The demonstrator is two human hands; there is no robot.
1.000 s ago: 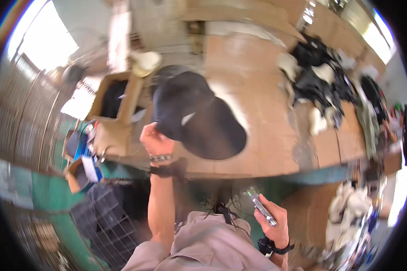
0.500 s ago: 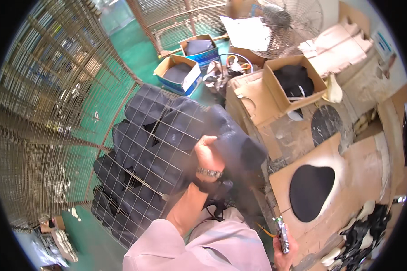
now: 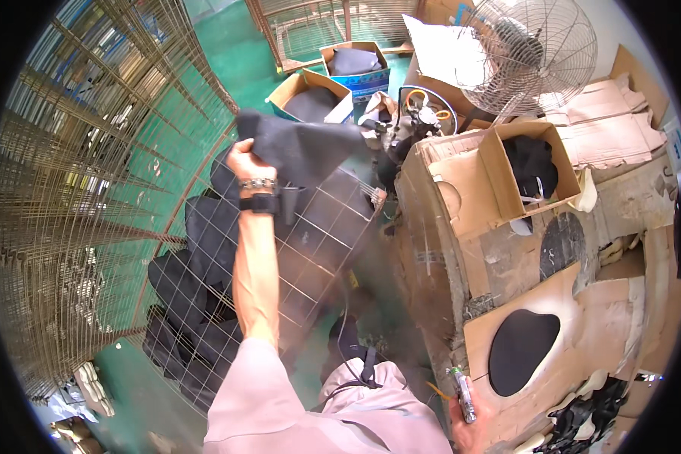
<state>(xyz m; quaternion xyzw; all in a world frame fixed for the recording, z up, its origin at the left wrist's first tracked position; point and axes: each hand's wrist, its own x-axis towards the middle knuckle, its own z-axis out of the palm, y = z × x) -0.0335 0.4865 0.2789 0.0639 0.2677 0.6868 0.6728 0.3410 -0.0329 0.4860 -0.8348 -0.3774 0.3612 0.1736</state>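
Observation:
My left hand (image 3: 251, 165) grips the edge of a dark, limp foam or fabric sheet (image 3: 306, 147). It holds the sheet above the far end of a wire mesh rack (image 3: 333, 234). More dark pieces (image 3: 204, 234) show through the rack's wires on the left. Down at the lower right, my right hand (image 3: 469, 424) is closed around a silver spray gun (image 3: 464, 397) with a green top. Beside it, a black rounded pad (image 3: 523, 352) lies flat on a cardboard sheet (image 3: 480, 333), with a pale haze around its edge.
Stacked wire racks (image 3: 113, 151) rise along the left. A cardboard box (image 3: 499, 174) holding black pieces stands on the bench. Behind are a caged fan (image 3: 541, 53) and two floor boxes with dark pieces, including a blue one (image 3: 356, 85). Black and cream scraps (image 3: 590, 412) lie at lower right.
My left hand has swung away and to the left, carrying the dark sheet from near the bench to over the rack's far end. My right hand still holds the spray gun.

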